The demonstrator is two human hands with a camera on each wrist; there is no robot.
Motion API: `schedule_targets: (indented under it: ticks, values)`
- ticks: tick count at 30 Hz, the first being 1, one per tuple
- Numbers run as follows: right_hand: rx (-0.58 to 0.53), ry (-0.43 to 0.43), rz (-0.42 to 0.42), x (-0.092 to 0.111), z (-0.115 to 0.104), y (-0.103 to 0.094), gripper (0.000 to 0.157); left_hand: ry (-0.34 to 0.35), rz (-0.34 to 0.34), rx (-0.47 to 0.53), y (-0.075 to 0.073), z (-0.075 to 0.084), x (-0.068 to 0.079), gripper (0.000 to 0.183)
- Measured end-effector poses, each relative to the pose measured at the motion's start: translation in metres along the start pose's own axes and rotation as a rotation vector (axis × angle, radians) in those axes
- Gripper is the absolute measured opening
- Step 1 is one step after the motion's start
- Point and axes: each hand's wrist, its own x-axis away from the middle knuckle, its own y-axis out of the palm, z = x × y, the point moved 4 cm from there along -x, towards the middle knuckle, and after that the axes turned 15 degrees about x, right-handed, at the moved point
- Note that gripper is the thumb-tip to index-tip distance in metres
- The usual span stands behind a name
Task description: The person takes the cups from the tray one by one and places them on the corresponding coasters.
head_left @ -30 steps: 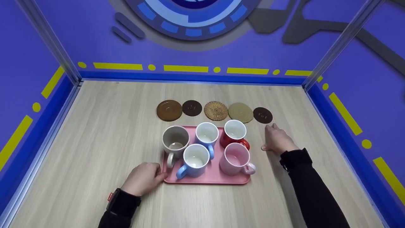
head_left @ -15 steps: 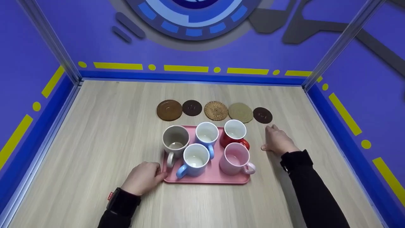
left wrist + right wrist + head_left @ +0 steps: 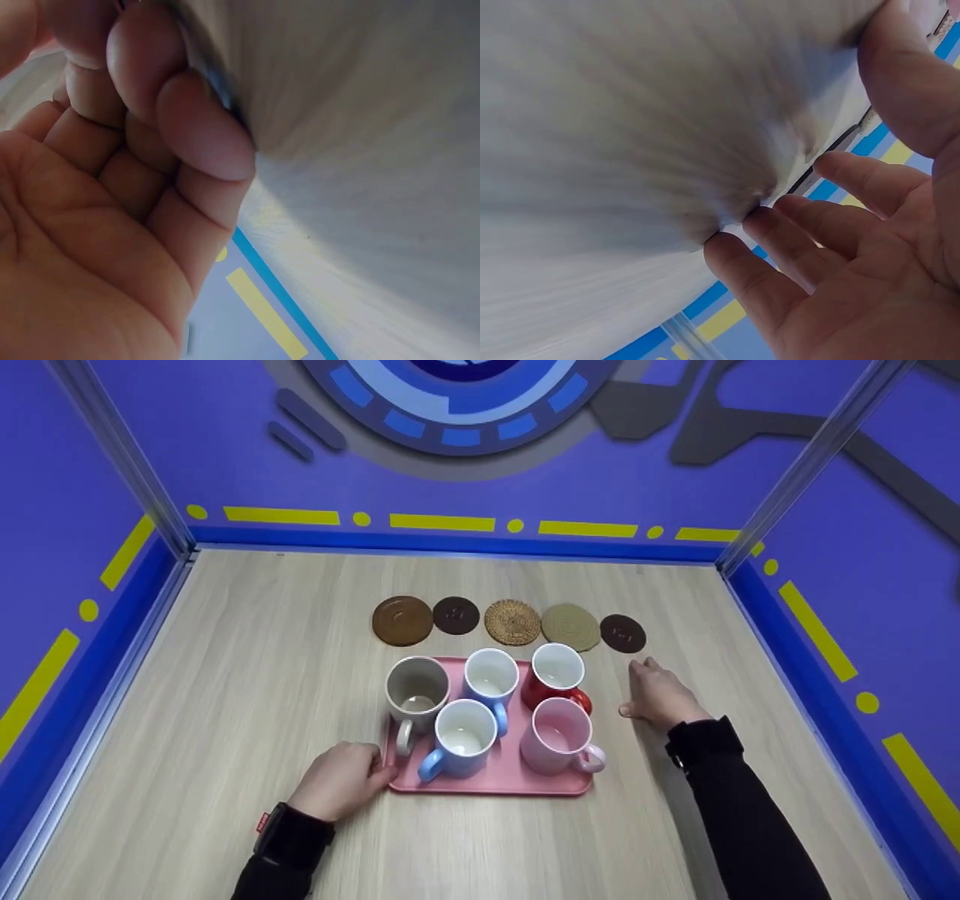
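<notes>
A pink tray (image 3: 487, 786) bears several mugs. A grey mug (image 3: 417, 694) stands at its left, and beside it are two light blue mugs, one at the back (image 3: 490, 679) and one at the front (image 3: 463, 742). A red mug (image 3: 540, 690) with a white inside and a pink mug (image 3: 556, 739) occupy the right side. My left hand (image 3: 339, 781) holds the tray's left front corner, thumb at the rim; the left wrist view shows its fingers (image 3: 206, 131) curled. Right of the tray, my right hand (image 3: 661, 694) rests its fingertips (image 3: 724, 251) on the table, holding nothing.
Behind the tray lies a row of round coasters: brown (image 3: 402, 621), dark brown (image 3: 456, 616), woven tan (image 3: 512, 622), beige (image 3: 571, 627) and another dark brown one (image 3: 623, 633). Purple-blue panels (image 3: 465, 495) enclose the wooden table (image 3: 247, 660) at the back and sides.
</notes>
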Motion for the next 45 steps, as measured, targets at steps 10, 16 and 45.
schedule_targets:
  ticks: [10, 16, 45]
  values:
    - [-0.04, 0.017, -0.022, 0.008, -0.001, 0.007, 0.086, 0.017, 0.004, 0.007, -0.001, 0.0, 0.001, 0.039]
    - [-0.054, 0.026, -0.011, 0.011, -0.002, 0.011, 0.082, 0.012, 0.002, 0.009, -0.001, -0.001, 0.0, 0.04]
    - [-0.016, -0.072, -0.013, 0.055, -0.008, -0.001, 0.074, 0.002, 0.127, 0.032, -0.035, -0.005, 0.004, 0.022]
